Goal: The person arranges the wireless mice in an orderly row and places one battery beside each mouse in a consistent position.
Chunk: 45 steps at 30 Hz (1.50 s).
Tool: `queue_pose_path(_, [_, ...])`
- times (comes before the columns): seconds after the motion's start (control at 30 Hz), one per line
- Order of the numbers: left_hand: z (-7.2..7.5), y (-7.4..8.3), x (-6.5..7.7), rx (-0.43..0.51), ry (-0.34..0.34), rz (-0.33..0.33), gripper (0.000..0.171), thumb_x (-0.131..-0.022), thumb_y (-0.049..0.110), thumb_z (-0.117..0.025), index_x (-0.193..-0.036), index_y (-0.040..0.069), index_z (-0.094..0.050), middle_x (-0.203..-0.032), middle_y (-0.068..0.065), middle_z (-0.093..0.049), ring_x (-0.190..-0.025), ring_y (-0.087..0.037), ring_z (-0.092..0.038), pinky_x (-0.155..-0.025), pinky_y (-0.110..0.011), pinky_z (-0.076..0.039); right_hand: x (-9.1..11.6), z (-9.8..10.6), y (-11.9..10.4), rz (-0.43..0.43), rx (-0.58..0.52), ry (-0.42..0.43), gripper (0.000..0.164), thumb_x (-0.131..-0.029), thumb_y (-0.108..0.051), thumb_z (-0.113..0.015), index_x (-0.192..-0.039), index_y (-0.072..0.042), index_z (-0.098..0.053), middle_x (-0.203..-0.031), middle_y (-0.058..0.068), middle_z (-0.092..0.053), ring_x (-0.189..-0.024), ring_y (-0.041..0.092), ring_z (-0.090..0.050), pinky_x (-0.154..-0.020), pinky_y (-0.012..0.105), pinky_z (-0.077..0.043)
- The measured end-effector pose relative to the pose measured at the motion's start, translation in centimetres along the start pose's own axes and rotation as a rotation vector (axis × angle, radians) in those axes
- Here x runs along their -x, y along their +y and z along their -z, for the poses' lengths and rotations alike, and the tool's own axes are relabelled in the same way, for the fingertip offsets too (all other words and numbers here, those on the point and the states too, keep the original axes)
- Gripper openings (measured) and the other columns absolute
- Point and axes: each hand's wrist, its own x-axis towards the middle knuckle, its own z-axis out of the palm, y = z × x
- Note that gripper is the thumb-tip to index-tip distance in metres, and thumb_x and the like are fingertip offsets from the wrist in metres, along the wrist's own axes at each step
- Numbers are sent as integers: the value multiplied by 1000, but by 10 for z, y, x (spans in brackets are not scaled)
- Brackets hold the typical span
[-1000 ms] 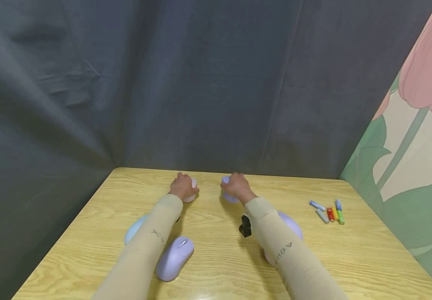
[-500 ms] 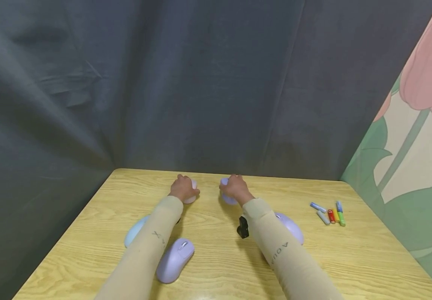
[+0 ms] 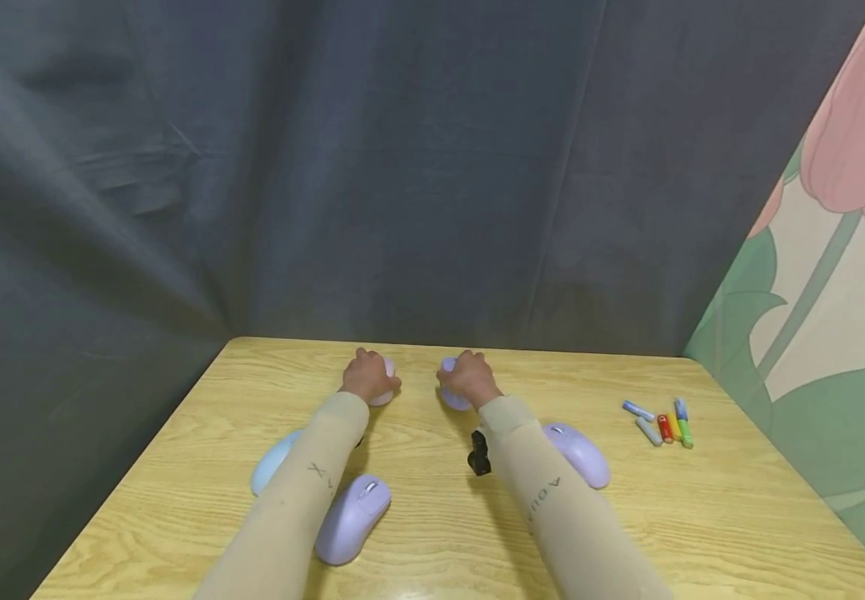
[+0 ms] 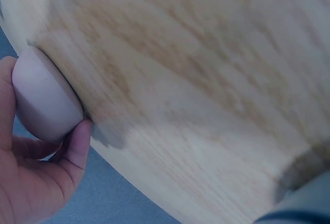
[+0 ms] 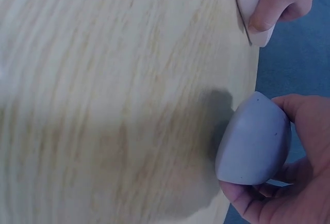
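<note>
At the far left, a dark curtain (image 3: 87, 250) hangs beside the wooden table (image 3: 200, 442) and runs on behind it. A light blue, rounded object (image 3: 275, 462) lies on the tabletop, partly hidden by the left sleeve (image 3: 275, 500). Just right of that sleeve sits a purple computer mouse (image 3: 353, 519), its scroll wheel facing away from the person. Near the table's back edge, the left hand (image 3: 367, 375) grasps a rounded pale pink object (image 4: 47, 95), thumb on one side and fingers curled on the other. A short gap to the right, the right hand (image 3: 468, 377) grips a rounded lavender object (image 5: 255, 139) between thumb and curled fingers, also by the back edge; whether it touches the wood is unclear. A black device (image 3: 480, 454) shows at the right cuff. Right of that forearm rests a second purple mouse (image 3: 577, 454). Farther right, small cylinders (image 3: 665, 428) in blue, grey, red, yellow and green lie close together, and beyond them stands a wall with a pink tulip (image 3: 856, 125).
</note>
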Motion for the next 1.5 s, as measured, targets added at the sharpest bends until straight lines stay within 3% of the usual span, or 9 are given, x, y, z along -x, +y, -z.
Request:
queue_pose_path(0.37, [4, 1, 2, -2, -2, 12, 60, -83, 38, -72, -118, -10, -59, -109, -21, -48, -84, -31, -60, -68, -41, -54, -7, -13, 3, -28, -17, 1, 65, -91, -33, -63, -132, 14, -45, -123, 30, -46, -98, 40, -55, -79, 45, -52])
queue_pose_path(0.63, [6, 3, 5, -11, -6, 6, 62, -85, 41, -70, -120, -9, -58, -111, -20, -47, -86, -30, -59, -73, -42, -53, -11, -21, 0, -43, 47, 33, 64, -90, -34, -66, -131, 11, -47, -123, 28, -46, -108, 44, -52, -83, 49, -50])
queue_pose_path(0.93, [2, 0, 4, -25, -4, -3, 63, -84, 43, -70, -120, -8, -58, -111, -20, -47, -85, -30, -59, -72, -41, -54, -9, -26, -3, -55, 124, 60, 61, -90, -35, -66, -128, 10, -49, -120, 26, -48, -107, 42, -53, -80, 48, -52])
queue_pose_path(1.5, [2, 0, 5, -23, 0, 22, 66, -84, 44, -71, -121, -9, -56, -111, -20, -47, -86, -31, -60, -72, -42, -54, -13, -32, -3, -71, 150, 48, 60, -89, -33, -67, -127, 9, -48, -119, 23, -48, -107, 40, -51, -80, 47, -51])
